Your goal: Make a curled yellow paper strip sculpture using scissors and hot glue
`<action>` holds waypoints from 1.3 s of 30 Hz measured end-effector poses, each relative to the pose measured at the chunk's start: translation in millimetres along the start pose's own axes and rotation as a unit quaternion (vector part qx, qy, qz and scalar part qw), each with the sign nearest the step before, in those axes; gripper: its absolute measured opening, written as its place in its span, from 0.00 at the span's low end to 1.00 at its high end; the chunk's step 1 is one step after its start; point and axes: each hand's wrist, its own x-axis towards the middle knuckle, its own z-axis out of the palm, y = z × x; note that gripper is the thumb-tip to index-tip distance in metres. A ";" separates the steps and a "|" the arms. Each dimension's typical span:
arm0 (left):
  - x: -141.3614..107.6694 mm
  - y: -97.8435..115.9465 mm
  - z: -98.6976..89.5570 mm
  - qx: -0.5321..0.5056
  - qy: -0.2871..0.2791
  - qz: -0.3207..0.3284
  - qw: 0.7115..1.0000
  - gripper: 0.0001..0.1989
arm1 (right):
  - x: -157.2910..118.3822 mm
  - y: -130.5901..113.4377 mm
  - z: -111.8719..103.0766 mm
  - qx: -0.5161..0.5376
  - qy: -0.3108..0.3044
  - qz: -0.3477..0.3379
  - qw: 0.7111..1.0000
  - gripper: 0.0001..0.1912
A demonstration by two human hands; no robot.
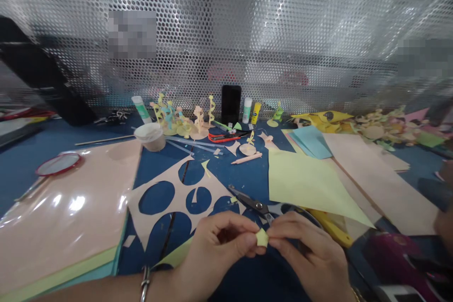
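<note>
Between both hands is a small pale-yellow piece of paper [262, 238], seemingly folded. My left hand [219, 245] pinches its left side between thumb and forefinger. The fingertips of my right hand [311, 250] close on its right edge. Just beyond the fingers lie black scissors [253, 202], partly hidden by my right hand. A pink paper sheet with round holes cut out [184, 193] lies left of the scissors. Part of a yellow paper [179, 255] shows beneath my left wrist.
Stacked pink sheets [78, 203] lie left under clear plastic, near a white tub [150, 137]. Small paper figures [200, 120], glue sticks [247, 110] and a phone [231, 104] stand along the back. Yellow paper [311, 184] lies right; a perforated metal screen [269, 33] rises behind.
</note>
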 end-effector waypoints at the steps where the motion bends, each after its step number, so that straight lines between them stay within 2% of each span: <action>1: 0.3 0.2 0.3 0.001 0.002 0.000 1.000 0.05 | 0.3 -0.4 0.2 0.002 -0.001 0.007 1.000 0.06; 11: 0.5 -1.8 -0.7 0.050 0.001 0.014 0.999 0.03 | 0.2 -3.8 2.2 0.013 0.000 0.047 0.999 0.04; 21: -0.3 -4.3 -1.7 0.038 -0.017 0.014 0.999 0.04 | -1.8 -3.0 4.2 0.008 -0.015 0.059 0.998 0.07; 25: 7.6 -4.5 -4.6 0.040 -0.011 0.021 0.999 0.04 | -1.0 -1.6 3.0 0.008 -0.020 0.106 0.994 0.08; 27: 15.1 -4.9 -7.2 -0.001 0.025 0.011 1.000 0.06 | -0.5 0.6 3.4 -0.008 -0.047 0.144 0.988 0.08; 29: 22.6 -4.8 -9.9 -0.068 0.073 -0.004 0.995 0.07 | -0.7 3.3 5.3 -0.035 -0.119 0.171 0.978 0.07; 31: 28.0 -4.2 -11.9 -0.126 0.109 -0.017 0.986 0.08 | -1.6 5.4 7.9 -0.060 -0.203 0.170 0.962 0.07; 33: 30.7 -3.2 -13.0 -0.163 0.127 -0.030 0.978 0.09 | -2.8 6.3 9.9 -0.076 -0.254 0.152 0.952 0.08; 39: 31.9 -2.7 -14.8 -0.210 0.128 -0.041 0.968 0.10 | -3.4 5.0 9.2 -0.085 -0.263 0.136 0.951 0.09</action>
